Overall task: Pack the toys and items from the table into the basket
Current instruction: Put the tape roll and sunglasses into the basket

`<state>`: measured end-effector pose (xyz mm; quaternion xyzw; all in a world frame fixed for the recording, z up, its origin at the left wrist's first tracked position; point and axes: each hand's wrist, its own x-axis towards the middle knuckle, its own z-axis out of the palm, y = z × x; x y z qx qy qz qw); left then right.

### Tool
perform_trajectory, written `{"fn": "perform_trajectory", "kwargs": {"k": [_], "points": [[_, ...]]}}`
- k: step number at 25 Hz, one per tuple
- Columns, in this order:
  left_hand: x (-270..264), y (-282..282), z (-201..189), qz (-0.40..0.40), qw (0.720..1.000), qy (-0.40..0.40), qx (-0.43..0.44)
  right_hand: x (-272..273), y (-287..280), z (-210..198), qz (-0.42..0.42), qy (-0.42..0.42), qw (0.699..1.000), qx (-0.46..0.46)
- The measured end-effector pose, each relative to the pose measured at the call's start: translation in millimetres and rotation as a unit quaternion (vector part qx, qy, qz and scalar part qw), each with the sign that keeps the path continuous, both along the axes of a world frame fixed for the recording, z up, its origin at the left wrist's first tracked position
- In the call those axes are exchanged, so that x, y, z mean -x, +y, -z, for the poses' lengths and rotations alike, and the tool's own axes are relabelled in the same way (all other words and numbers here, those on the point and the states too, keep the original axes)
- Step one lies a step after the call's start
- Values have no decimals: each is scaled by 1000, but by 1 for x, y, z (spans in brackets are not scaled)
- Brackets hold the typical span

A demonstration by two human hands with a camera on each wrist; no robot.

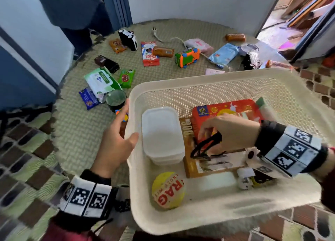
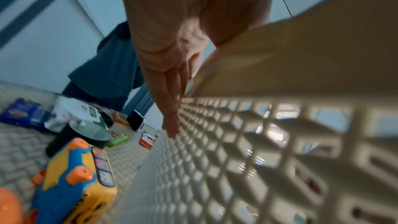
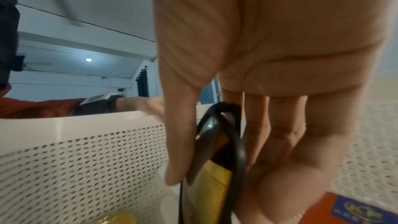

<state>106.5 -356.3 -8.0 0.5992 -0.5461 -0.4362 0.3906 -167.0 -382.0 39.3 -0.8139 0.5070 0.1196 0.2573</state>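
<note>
Pinching black cord (image 1: 205, 146) — right hand (image 1: 233, 132) | left hand (image 1: 116, 141) gripping basket (image 1: 199, 77) rim

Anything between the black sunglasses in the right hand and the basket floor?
Yes. The right hand holds the sunglasses inside the basket, directly over the brown box and red tin; they would land on those, not the bare floor.

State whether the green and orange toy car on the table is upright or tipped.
Tipped: the green and orange toy car lies on its side, blue wheels facing sideways.
</note>
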Motion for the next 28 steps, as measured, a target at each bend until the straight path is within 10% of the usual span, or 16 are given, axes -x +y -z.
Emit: {"fn": "perform_trajectory", "kwargs": {"k": [9, 28], "points": [[0, 0, -2, -18, 1000, -5, 4, -25, 7, 51, -127, -100, 985, -57], [3, 3, -5, -30, 999, 22, 11, -30, 28, 80, -117, -218, 969, -27]]}}
